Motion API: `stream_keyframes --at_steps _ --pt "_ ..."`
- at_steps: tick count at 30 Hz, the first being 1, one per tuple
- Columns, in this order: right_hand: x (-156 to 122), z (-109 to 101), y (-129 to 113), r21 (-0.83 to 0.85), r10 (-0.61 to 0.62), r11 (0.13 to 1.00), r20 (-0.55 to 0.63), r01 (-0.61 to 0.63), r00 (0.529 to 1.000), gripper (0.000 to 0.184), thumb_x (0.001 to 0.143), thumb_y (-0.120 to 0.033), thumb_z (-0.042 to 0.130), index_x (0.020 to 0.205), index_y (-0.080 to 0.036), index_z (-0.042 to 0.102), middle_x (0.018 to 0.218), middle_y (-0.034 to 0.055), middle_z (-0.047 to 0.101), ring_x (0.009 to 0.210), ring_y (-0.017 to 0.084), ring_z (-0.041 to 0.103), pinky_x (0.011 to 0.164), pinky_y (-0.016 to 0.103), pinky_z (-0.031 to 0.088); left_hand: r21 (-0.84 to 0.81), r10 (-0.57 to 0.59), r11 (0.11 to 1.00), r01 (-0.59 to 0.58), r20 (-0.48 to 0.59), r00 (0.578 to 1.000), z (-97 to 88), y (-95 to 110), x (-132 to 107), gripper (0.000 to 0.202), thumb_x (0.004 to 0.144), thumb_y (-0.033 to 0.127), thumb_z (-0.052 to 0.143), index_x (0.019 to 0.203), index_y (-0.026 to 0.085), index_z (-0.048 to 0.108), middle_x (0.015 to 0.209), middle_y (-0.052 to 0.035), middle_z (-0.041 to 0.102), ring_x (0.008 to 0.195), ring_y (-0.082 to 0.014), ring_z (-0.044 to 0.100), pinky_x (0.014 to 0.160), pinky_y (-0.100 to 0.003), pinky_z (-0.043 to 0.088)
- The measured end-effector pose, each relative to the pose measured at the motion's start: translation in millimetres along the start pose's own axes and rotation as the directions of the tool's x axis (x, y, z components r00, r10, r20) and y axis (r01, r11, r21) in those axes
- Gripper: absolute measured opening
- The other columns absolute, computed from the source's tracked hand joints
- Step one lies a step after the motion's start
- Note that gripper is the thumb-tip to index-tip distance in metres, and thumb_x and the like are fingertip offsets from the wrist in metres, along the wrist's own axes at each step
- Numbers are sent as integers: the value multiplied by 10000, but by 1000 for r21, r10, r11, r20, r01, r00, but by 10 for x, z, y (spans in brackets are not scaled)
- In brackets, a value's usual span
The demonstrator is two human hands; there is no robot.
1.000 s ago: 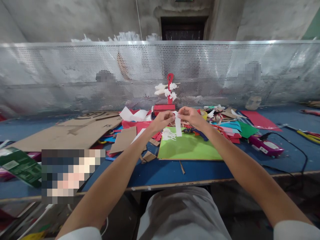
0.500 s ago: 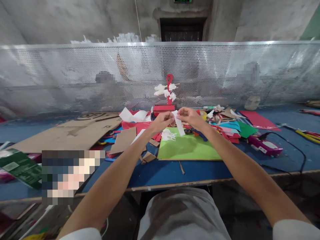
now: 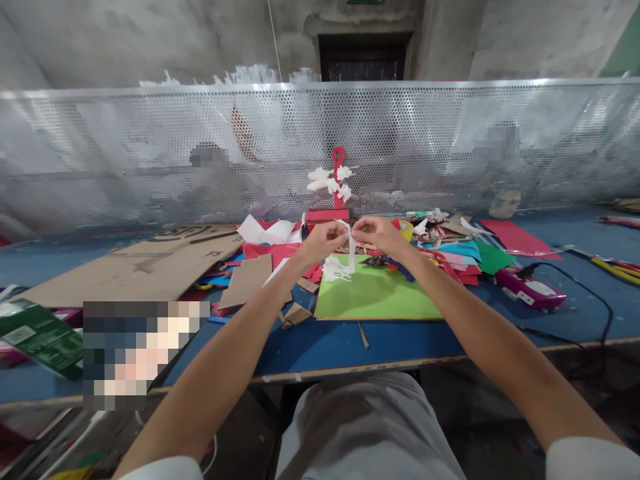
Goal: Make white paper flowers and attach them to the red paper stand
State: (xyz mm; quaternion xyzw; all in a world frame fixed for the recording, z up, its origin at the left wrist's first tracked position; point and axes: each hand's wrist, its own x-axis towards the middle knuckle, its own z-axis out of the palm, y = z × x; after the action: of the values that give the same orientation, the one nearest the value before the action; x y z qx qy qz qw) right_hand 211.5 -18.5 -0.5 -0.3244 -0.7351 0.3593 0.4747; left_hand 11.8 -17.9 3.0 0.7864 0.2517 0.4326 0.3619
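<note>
A narrow white paper strip (image 3: 352,257) hangs between my hands, seen nearly edge-on. My left hand (image 3: 325,241) pinches it near its upper end from the left. From the right, my right hand (image 3: 375,235) pinches the same strip, the fingertips of both hands almost meeting. Below them lies a light green sheet (image 3: 380,300) with a small heap of cut white paper pieces (image 3: 337,269) on its left part. Behind my hands stands a red upright piece (image 3: 338,170) on a red base, with white paper flowers (image 3: 344,193) on it.
A large cardboard sheet (image 3: 135,267) lies at left. Coloured paper scraps (image 3: 463,253) crowd the middle. At right are a purple box-shaped device (image 3: 531,291) with a black cable and yellow-handled pliers (image 3: 615,270). A perforated metal screen (image 3: 280,153) borders the back.
The white strip has turned from showing its broad face to nearly edge-on, and its lower end has swung left. Both hands stay almost in place, still pinching it.
</note>
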Motion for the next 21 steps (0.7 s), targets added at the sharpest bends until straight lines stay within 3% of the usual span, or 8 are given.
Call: stream_keyframes --at_steps 8,21 --pt "-22 19 -8 -22 21 1000 38 -20 999 249 800 -432 687 901 -205 703 825 40 711 709 153 642 644 268 521 79 -12 997 14 -25 1000 -9 8 9 213 809 327 631 806 114 632 718 -31 639 641 -103 598 657 -235 510" --pt "-10 12 7 -47 -50 998 23 51 998 260 751 -397 737 886 -179 694 834 45 715 756 165 668 705 290 539 45 -37 998 38 -34 999 -29 10 -5 207 791 318 655 820 113 652 762 -53 689 675 -123 637 688 -253 523"
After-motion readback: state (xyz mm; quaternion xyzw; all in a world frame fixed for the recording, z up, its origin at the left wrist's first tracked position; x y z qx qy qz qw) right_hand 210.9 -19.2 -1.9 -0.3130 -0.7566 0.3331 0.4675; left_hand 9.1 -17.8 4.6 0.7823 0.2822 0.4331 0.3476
